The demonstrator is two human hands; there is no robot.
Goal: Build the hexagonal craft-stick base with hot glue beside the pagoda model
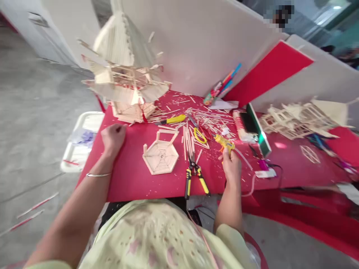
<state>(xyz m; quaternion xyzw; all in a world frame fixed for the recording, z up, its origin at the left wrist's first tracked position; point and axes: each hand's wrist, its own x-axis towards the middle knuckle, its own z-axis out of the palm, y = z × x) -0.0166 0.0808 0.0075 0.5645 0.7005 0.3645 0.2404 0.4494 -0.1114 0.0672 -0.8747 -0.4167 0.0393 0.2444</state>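
Observation:
My left hand (113,139) is curled into a fist at the table's left side; whatever it may hold is hidden. A yellow hot glue gun (224,142) is in my right hand (232,164), pointing left, its cord trailing off to the right. Between my hands lies a flat hexagonal panel of wooden sticks (161,157) with a small upright frame at its back edge and a short post at the left corner. Black-and-yellow cutters (194,175) lie partly open right of the panel, against a bundle of sticks (188,140).
A tall stick-built pagoda model (126,71) stands at the back left. Scattered sticks (210,121), yellow-handled scissors (199,135) and a yellow knife (176,119) lie mid-table. A phone (248,122), another stick frame (297,121) and a pen holder (213,93) are farther right and back.

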